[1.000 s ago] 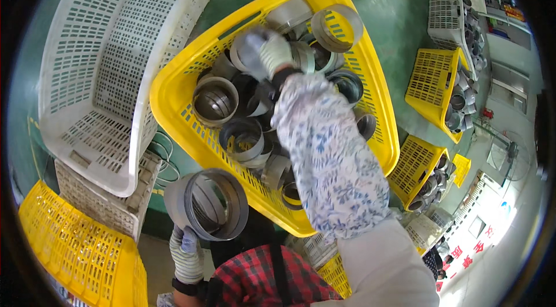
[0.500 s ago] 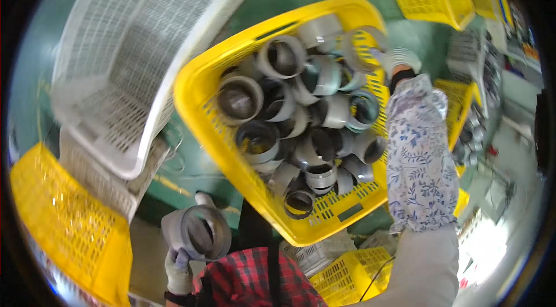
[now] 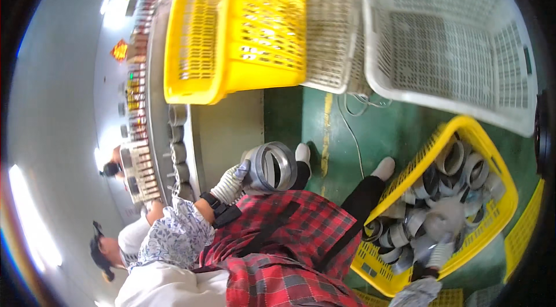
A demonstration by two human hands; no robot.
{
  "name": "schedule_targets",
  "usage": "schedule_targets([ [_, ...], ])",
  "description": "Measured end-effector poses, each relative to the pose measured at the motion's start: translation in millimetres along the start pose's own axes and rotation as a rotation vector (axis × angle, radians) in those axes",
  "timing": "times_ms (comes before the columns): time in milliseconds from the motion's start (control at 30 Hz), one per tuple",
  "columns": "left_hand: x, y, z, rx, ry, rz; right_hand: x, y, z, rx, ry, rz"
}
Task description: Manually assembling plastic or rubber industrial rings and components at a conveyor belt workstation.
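Observation:
My left hand (image 3: pixel 229 184), in a striped white glove, is closed on a grey pipe fitting (image 3: pixel 277 166) in front of my red checked apron (image 3: pixel 272 226). The fitting's round open end faces away from the hand. At the lower right, my gloved right hand (image 3: pixel 441 254) reaches into a yellow basket (image 3: pixel 503 206). Its fingers close on another grey pipe fitting (image 3: pixel 445 217), which is blurred. Several grey pipe fittings (image 3: pixel 399 234) lie jumbled around that hand in the basket.
A large white basket (image 3: pixel 370 64) stands beyond the yellow one. Yellow crates (image 3: pixel 263 35) and a grey crate (image 3: pixel 333 35) sit at the upper middle. A bench (image 3: pixel 194 151) with fittings along it runs at left. A co-worker (image 3: pixel 113 249) is at lower left. A cable (image 3: pixel 354 139) crosses the green floor.
The view has swung left, so the baskets now appear farther right. Both hands keep their fittings; the right one stays at the basket. The bench and co-worker have come into view.

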State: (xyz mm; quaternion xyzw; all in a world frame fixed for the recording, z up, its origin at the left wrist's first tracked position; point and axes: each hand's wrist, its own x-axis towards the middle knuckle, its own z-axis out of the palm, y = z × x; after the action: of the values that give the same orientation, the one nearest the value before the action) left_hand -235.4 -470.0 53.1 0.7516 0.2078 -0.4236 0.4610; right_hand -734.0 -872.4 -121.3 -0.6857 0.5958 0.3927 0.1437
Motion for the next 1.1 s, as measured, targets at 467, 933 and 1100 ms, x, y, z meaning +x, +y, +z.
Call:
schedule_targets([
  [467, 26.4, -250.1, -318.9, -0.775, 0.365, 0.350, -376.3, -465.8, -128.2, 0.033, 0.380, -1.573],
  [933, -79.5, -178.2, -338.2, -1.141, 0.413, -0.029, -643.4, -874.7, 22.0, -0.421, 0.625, -2.002],
  [1100, -27.4, -204.9, -331.8, -1.650, 0.364, 0.286, -640.5, -889.2, 49.9, -0.484, 0.527, -2.133],
])
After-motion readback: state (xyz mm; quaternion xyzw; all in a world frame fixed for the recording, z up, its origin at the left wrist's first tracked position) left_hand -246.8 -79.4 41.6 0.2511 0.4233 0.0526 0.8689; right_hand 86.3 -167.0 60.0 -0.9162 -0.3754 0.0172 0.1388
